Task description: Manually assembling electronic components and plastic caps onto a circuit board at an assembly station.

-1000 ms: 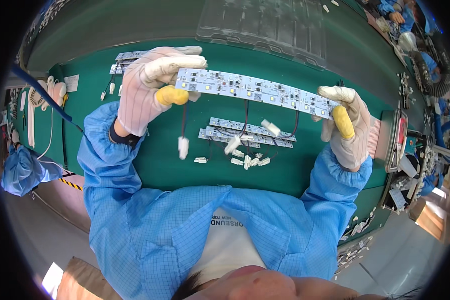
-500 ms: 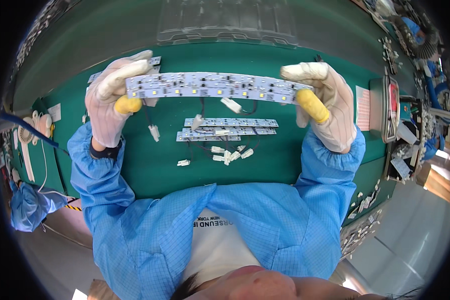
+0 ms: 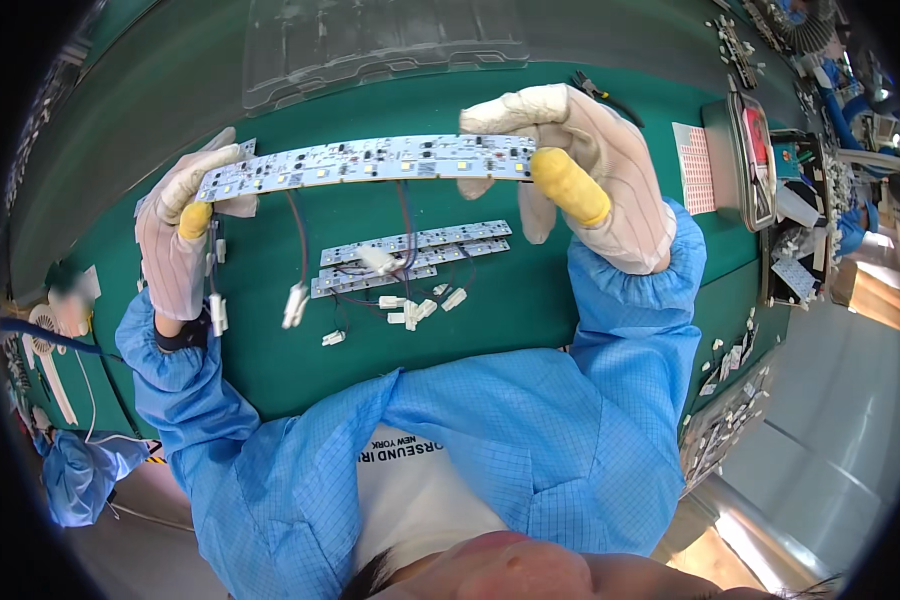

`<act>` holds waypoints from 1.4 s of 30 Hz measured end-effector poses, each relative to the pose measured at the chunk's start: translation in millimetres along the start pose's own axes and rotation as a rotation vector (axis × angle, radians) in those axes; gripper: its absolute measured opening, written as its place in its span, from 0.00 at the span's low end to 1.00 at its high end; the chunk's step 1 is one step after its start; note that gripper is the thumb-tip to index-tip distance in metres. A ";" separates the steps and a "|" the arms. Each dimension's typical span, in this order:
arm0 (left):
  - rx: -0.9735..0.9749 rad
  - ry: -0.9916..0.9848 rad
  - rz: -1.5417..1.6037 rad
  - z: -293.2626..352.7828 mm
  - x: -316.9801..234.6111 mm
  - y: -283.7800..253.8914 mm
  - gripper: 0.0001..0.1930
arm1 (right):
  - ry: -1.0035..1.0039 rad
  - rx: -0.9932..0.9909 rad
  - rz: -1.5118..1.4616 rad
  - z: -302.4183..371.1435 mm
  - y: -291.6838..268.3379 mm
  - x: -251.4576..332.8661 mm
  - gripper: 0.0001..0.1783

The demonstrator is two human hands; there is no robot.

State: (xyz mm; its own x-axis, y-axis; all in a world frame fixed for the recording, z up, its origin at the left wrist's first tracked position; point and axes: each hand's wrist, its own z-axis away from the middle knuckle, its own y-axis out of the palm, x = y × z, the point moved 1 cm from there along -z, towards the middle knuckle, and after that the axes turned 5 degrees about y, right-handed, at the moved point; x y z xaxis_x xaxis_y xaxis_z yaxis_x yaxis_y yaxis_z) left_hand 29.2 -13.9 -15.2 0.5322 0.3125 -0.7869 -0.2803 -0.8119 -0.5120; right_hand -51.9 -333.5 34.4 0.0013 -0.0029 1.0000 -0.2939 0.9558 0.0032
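A long, slightly curved LED circuit board [image 3: 370,160] is held above the green mat, its component side facing me. My left hand [image 3: 178,215], gloved in white with a yellow thumb cover, grips its left end. My right hand [image 3: 595,175], gloved the same way, pinches the right end with its yellow-covered thumb in front. Wires hang below the board, ending in white connectors such as the plug [image 3: 296,305]. Beneath it, several shorter LED boards [image 3: 420,240] lie on the mat. Their white connectors [image 3: 410,312] are bunched on the near side.
A clear plastic tray [image 3: 380,60] lies at the back. Cutters [image 3: 610,97] rest beyond my right hand, near a sheet of red labels [image 3: 695,168] and a metal tin [image 3: 738,165]. On the far left are a white fan [image 3: 45,325] and another person's blue sleeve [image 3: 85,475].
The camera view has shifted and tilted. Both hands and the board appear further left, with the board's left end lower. The hanging connectors have swung, and the cutters show more fully.
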 end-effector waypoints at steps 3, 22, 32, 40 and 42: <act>-0.086 -0.016 0.054 2.0 -3.1 2.1 0.34 | -0.025 -0.150 0.101 -0.4 2.3 -5.3 0.33; -0.103 0.260 -0.145 10.1 -15.0 -11.4 0.22 | 0.104 -0.192 0.207 -13.3 -1.1 -18.9 0.39; -0.067 0.000 0.136 4.2 -20.1 -5.0 0.18 | 0.124 -0.209 0.193 -5.4 1.6 -12.7 0.32; -0.054 0.005 0.254 3.9 -7.0 -2.6 0.18 | 0.116 -0.152 0.159 -8.5 4.4 -4.2 0.24; -0.039 0.033 0.217 6.0 -11.4 -4.1 0.19 | 0.126 -0.190 0.218 -14.7 0.9 -9.9 0.29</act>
State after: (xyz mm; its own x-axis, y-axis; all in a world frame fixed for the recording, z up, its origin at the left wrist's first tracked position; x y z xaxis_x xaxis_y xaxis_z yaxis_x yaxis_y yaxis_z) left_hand 19.4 -11.2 -6.2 0.4887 0.1128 -0.8651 -0.3602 -0.8771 -0.3178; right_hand -38.0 -328.3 24.4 0.0800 0.2329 0.9692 -0.1169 0.9678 -0.2229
